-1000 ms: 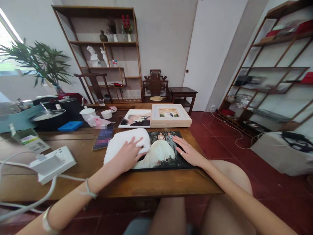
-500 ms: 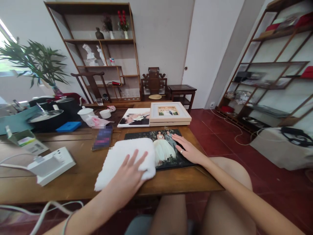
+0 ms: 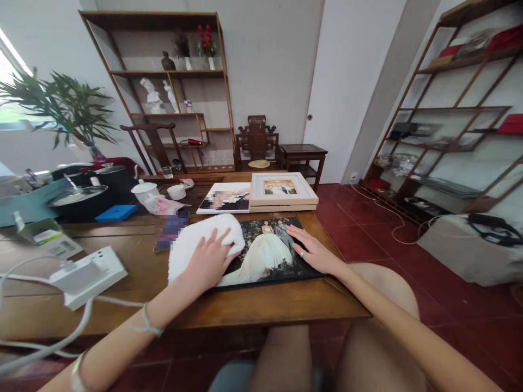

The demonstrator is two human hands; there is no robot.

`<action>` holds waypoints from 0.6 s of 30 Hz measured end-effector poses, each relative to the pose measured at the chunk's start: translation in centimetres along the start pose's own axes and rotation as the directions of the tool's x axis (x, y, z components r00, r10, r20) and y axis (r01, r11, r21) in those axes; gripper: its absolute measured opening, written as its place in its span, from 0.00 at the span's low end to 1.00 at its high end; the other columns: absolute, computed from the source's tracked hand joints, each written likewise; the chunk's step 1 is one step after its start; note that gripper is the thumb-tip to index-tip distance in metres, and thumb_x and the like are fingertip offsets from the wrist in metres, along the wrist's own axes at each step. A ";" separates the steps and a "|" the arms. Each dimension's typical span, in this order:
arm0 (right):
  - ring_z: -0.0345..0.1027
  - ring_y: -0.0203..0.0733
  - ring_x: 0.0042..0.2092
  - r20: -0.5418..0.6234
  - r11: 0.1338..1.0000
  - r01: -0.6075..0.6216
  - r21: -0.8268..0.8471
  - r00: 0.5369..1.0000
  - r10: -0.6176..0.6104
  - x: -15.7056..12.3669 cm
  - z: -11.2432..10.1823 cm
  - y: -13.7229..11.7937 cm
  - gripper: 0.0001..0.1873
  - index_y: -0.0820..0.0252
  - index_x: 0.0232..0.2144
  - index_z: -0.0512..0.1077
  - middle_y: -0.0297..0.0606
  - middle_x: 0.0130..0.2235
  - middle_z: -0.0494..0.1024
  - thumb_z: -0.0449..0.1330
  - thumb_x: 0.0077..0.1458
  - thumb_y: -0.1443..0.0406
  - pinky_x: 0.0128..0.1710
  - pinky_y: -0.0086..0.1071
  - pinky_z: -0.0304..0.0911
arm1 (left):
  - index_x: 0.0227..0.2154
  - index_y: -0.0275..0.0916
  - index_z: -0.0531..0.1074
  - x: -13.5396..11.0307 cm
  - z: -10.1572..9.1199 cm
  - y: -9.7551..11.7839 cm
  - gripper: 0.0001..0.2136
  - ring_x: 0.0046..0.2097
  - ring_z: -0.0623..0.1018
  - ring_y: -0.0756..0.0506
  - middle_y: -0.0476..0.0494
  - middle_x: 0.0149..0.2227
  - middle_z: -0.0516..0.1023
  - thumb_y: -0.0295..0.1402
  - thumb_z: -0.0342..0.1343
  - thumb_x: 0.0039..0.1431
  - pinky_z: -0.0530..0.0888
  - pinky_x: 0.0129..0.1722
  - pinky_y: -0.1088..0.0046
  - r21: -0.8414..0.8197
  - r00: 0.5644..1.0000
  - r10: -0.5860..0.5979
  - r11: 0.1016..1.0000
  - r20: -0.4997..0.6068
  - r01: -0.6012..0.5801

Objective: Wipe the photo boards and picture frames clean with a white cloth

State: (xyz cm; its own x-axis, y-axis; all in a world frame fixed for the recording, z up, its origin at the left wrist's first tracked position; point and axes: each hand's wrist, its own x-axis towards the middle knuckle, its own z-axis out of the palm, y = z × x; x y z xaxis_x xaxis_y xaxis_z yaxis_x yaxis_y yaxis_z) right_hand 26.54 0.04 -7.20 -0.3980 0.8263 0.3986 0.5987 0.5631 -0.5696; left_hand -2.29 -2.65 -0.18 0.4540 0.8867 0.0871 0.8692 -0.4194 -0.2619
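Pressing down with spread fingers, the left hand (image 3: pixel 210 260) lies flat on a white towel (image 3: pixel 192 235) that hides the big photo's (image 3: pixel 265 253) left part. The right hand (image 3: pixel 314 253) lies open on its right edge.

the left hand (image 3: pixel 206 261) has slid the white cloth (image 3: pixel 196 239) back up the photo print (image 3: pixel 265 250). the print's lower half shows again.

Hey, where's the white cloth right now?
In the head view, the white cloth lies left of centre on the wooden table, under the left hand, overlapping the left part of the large wedding photo that the right hand rests on.
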 end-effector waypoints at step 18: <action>0.49 0.47 0.64 -0.004 1.000 -0.018 -0.008 1.000 0.018 -0.1 0.2 -0.1 0.24 0.57 0.57 0.61 0.45 0.61 0.61 0.48 0.60 0.60 0.62 0.53 0.44 | 0.34 0.43 0.78 -5.0 -0.1 7.1 0.08 0.62 0.56 0.30 0.46 0.64 0.54 0.36 0.55 0.57 0.61 0.55 0.46 -0.118 0.937 0.316 0.935 -0.150 -0.334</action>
State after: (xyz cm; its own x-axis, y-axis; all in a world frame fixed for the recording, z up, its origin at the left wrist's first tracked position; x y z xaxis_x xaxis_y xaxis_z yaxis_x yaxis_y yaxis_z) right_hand 26.40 -0.08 -7.32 -0.3844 0.8362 0.3912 0.6111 0.5481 -0.5711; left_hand 1.59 -10.05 -2.40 0.7293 0.6691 0.1430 0.6842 -0.7113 -0.1610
